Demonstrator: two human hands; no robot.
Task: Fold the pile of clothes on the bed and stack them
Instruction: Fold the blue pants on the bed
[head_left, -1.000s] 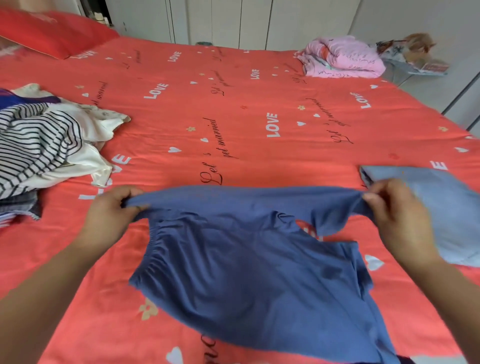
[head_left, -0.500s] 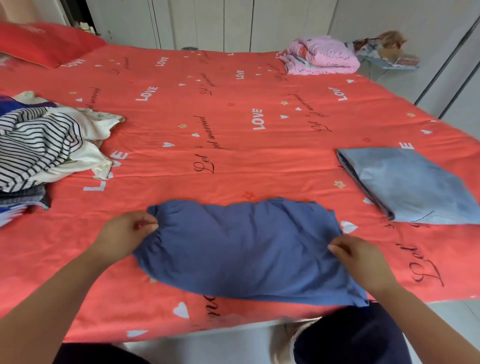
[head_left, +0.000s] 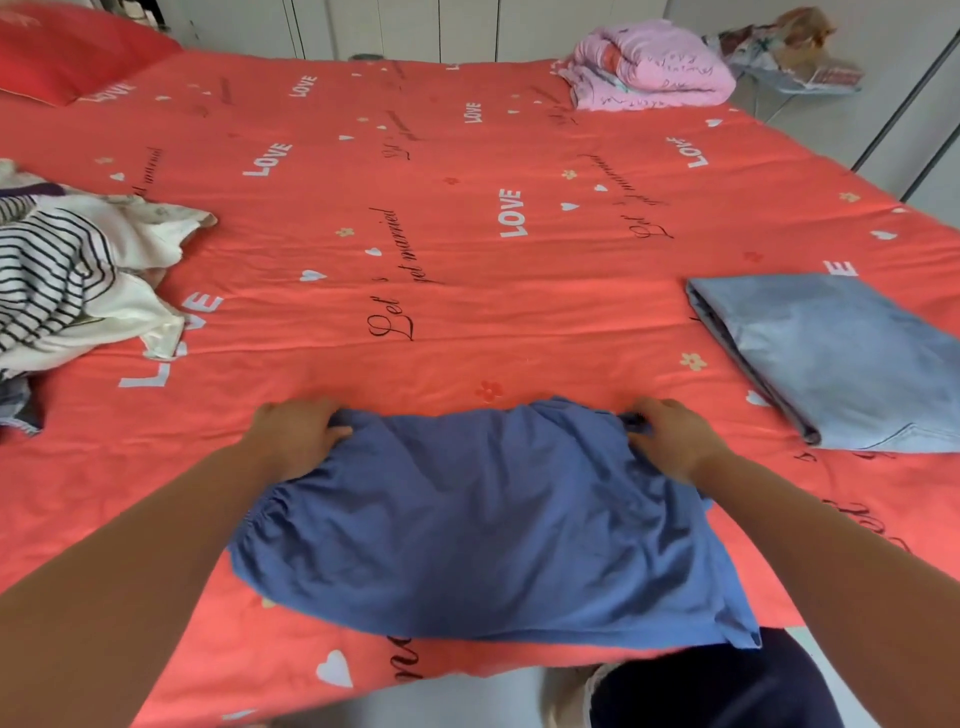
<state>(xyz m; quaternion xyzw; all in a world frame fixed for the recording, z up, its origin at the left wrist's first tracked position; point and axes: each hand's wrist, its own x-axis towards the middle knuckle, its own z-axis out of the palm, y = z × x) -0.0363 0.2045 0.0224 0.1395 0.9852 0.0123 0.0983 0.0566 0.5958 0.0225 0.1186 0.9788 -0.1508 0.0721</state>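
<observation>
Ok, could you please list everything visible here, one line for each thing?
blue shorts: 1, dark blue, near bed edge
folded garment: 1, light blue, right on bed
unfolded clothes pile: 1, striped and white, left on bed
folded blanket: 1, pink, far right corner
pillow: 1, red, far left corner
bedcover: 1, red with LOVE print, under everything
cupboard doors: several, white, behind bed
left grip: 1, bare hand, pinches shorts' far left corner
right grip: 1, bare hand, pinches shorts' far right corner

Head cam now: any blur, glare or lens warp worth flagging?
Head view: soft even light, no glare on the red printed bedspread; wide-angle warp leans the white wardrobe doors at right; slight softness on left hand and right hand gripping the dark blue garment.
</observation>
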